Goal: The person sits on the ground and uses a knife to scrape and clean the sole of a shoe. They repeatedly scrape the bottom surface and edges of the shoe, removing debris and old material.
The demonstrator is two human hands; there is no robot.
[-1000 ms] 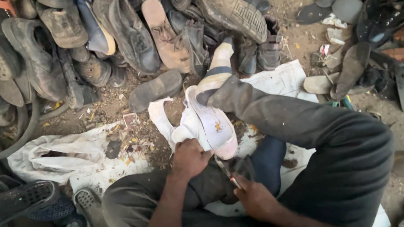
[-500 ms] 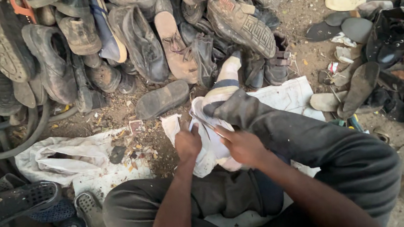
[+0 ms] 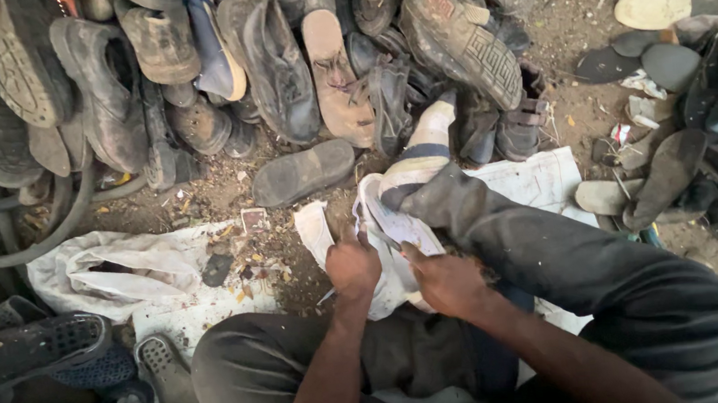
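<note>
the white shoe [image 3: 390, 243] lies scuffed and grubby on the person's lap, left hand [image 3: 353, 267] clenched on its edge, right hand [image 3: 448, 283] gripping it; any tool is hidden.

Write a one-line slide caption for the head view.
Both hands, left hand and right hand, grip a white shoe beside a heap of worn shoes.

Bare dirt ground [image 3: 589, 17] strewn with scraps, in daylight.

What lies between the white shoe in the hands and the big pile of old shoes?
In the head view, a single dark sole lies on bare dirt between white shoe and pile.
</note>
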